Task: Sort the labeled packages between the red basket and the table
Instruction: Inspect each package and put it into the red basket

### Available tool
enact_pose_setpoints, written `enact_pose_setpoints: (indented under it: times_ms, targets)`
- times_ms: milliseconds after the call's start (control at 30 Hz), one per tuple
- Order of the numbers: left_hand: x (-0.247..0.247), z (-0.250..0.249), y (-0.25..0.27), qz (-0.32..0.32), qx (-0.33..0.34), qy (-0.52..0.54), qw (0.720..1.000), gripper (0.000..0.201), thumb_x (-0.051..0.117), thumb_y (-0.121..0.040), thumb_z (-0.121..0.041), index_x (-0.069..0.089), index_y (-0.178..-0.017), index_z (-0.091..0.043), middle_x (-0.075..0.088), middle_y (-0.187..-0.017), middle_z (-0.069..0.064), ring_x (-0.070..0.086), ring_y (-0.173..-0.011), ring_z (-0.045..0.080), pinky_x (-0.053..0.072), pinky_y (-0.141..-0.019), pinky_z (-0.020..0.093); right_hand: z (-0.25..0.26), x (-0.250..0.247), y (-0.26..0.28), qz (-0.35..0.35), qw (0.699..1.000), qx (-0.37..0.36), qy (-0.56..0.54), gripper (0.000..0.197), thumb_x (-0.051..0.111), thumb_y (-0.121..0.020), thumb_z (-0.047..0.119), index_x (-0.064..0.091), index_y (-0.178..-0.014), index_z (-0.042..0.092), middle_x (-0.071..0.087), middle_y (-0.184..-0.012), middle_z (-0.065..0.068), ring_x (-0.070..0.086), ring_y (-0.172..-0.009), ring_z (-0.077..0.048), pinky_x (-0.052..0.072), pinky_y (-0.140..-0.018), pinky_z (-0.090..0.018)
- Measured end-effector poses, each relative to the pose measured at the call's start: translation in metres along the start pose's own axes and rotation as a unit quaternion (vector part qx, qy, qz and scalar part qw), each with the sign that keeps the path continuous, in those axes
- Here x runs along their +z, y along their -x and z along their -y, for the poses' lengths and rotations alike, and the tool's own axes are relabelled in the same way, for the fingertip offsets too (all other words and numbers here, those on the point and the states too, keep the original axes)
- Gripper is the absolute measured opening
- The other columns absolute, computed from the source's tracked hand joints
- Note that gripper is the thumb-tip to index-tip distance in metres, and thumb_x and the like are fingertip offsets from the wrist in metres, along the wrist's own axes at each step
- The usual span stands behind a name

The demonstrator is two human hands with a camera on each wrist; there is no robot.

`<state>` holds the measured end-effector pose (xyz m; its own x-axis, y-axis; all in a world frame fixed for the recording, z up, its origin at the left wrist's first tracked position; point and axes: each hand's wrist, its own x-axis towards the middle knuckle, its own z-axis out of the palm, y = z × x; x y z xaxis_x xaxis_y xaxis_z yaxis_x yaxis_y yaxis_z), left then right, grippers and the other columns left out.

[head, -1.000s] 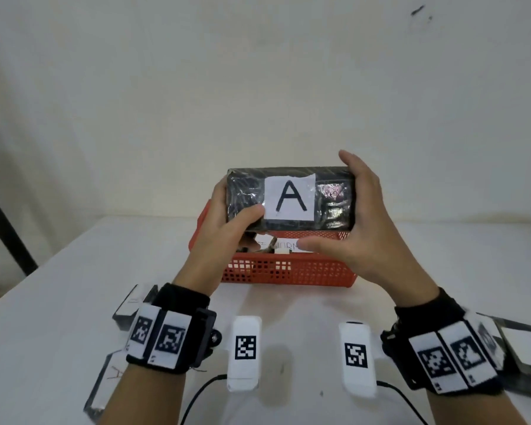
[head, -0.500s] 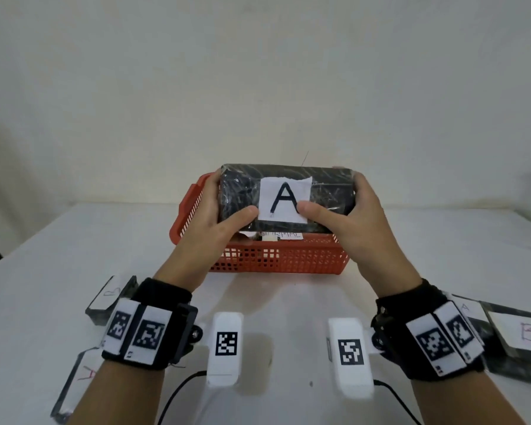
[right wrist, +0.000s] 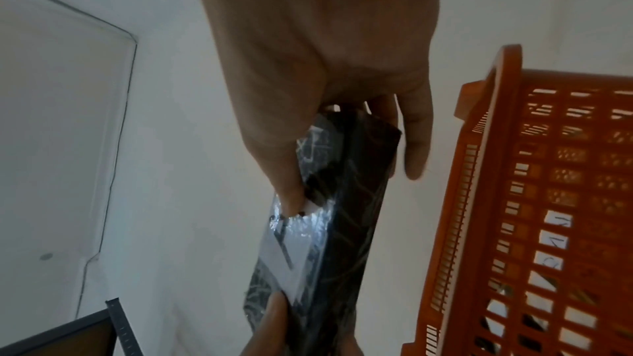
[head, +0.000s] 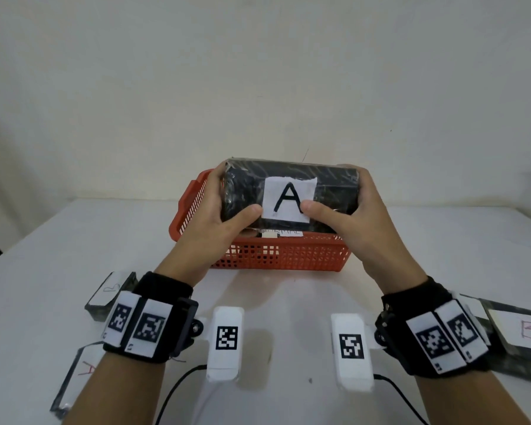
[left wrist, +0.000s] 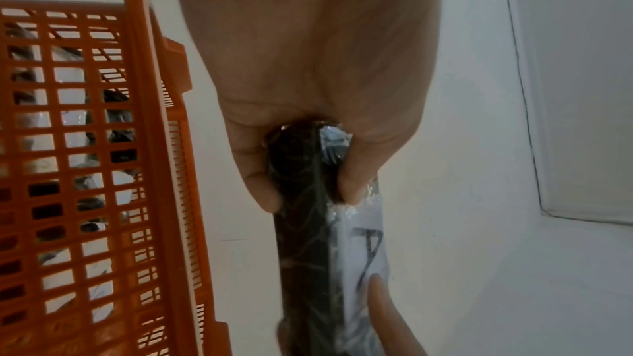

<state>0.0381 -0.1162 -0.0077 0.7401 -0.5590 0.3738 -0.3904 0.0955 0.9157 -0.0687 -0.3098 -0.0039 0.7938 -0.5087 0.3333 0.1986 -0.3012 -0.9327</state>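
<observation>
A black wrapped package (head: 334,188) with a white label reading A is held upright just above the red basket (head: 276,256). My left hand (head: 224,210) grips its left end, thumb on the front face. My right hand (head: 350,216) grips the right end, thumb touching the label's edge. The left wrist view shows my left hand (left wrist: 308,172) pinching the package (left wrist: 301,253) edge-on beside the basket wall (left wrist: 103,172). In the right wrist view, my right hand (right wrist: 342,159) clasps the package (right wrist: 342,226) next to the basket (right wrist: 548,199). More labelled packages lie inside the basket, mostly hidden.
On the white table (head: 442,256), a package labelled B (head: 109,296) and one labelled A (head: 77,378) lie at the near left. Another B package (head: 521,335) sits at the near right. A wall stands close behind the basket.
Both hands have brought the A package down, closer to the basket's rim. My right thumb has moved from under the package onto its front face.
</observation>
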Motion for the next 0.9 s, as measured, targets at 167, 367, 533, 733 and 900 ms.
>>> enact_pose_setpoints:
  times_ms: [167,367,533,733,900]
  targets:
    - [-0.003,0.000,-0.001,0.014,0.010,-0.019,1.000,0.076,0.069,-0.090,-0.004,0.025,-0.148,-0.024,0.057,-0.134,-0.003,0.060,-0.122,0.002,0.051,-0.104,0.028,0.008,0.004,0.002,0.012,0.993,0.055,-0.104,0.041,0.070,-0.091,0.044,0.060,-0.126,0.025,0.078,-0.103,0.015,0.076,-0.095,-0.003,0.063,-0.083,-0.037]
    - [0.011,-0.011,0.004,-0.025,0.006,0.008,1.000,0.040,0.060,-0.098,-0.019,0.042,-0.134,-0.020,0.070,-0.104,-0.021,0.066,-0.098,-0.011,0.054,-0.082,0.016,-0.001,0.009,-0.001,-0.028,0.995,0.047,-0.088,0.034,0.079,-0.088,0.039,0.071,-0.115,0.019,0.080,-0.108,0.001,0.077,-0.100,-0.016,0.060,-0.088,-0.037]
    - [0.008,-0.007,0.001,-0.041,-0.027,0.051,0.997,0.023,0.058,-0.100,-0.026,0.052,-0.123,-0.026,0.071,-0.107,-0.023,0.067,-0.111,0.006,0.052,-0.102,0.049,-0.006,0.011,-0.003,-0.017,0.998,0.037,-0.058,0.048,0.086,-0.079,0.042,0.069,-0.119,0.022,0.078,-0.114,0.001,0.076,-0.104,-0.016,0.061,-0.090,-0.038]
    - [0.013,-0.004,0.001,-0.043,-0.004,0.024,0.999,0.024,0.056,-0.101,-0.017,0.054,-0.125,-0.019,0.070,-0.096,-0.033,0.067,-0.099,-0.007,0.054,-0.085,0.017,0.000,0.008,0.000,-0.030,0.995,0.035,-0.088,0.024,0.084,-0.084,0.019,0.073,-0.106,0.019,0.081,-0.100,0.002,0.078,-0.095,-0.017,0.061,-0.084,-0.035]
    - [0.010,-0.005,0.001,-0.043,-0.004,0.026,0.999,0.023,0.058,-0.100,-0.023,0.054,-0.123,-0.024,0.071,-0.110,-0.018,0.067,-0.111,0.008,0.055,-0.094,0.034,0.005,0.003,0.002,-0.028,0.996,0.016,-0.087,0.025,0.084,-0.082,0.018,0.071,-0.103,0.017,0.080,-0.099,0.001,0.078,-0.092,-0.015,0.058,-0.077,-0.026]
